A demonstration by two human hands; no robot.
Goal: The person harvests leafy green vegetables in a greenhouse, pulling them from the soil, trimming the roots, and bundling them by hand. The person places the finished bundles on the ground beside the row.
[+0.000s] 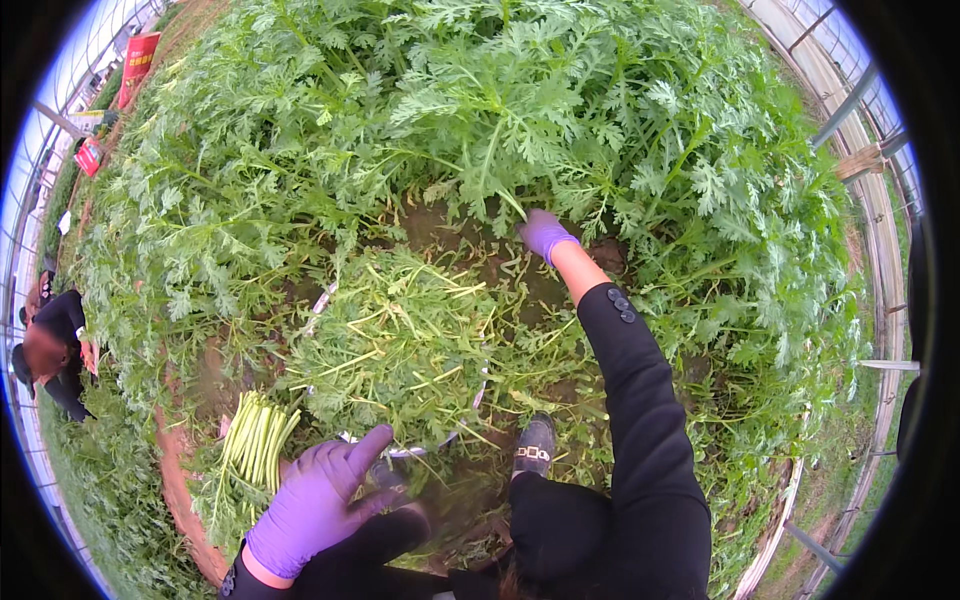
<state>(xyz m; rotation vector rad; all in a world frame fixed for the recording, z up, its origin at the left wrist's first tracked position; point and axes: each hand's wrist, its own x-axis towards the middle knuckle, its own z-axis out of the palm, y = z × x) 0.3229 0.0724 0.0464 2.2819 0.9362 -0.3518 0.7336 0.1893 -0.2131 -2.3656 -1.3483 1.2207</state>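
Note:
My right hand (546,234), in a purple glove, reaches to the foot of the standing leafy green plants (510,112) and closes around a pale stem (512,202). Its fingertips are partly hidden by the leaves. Near my left knee is my left hand (330,495), also purple-gloved, with thumb and fingers apart and nothing seen in it. Beyond it lies a bunch of cut green stems (259,441), their ends lined up and leaves towards me. A heap of loose leaves and stems (390,337) covers a round container, whose pale rim (411,452) shows in parts.
My shoe (534,442) stands on the soil just right of the heap. At the far left a person (56,345) in dark clothes bends over the plants. Red bags (138,64) stand at the upper left. Metal greenhouse poles (847,105) line the right side.

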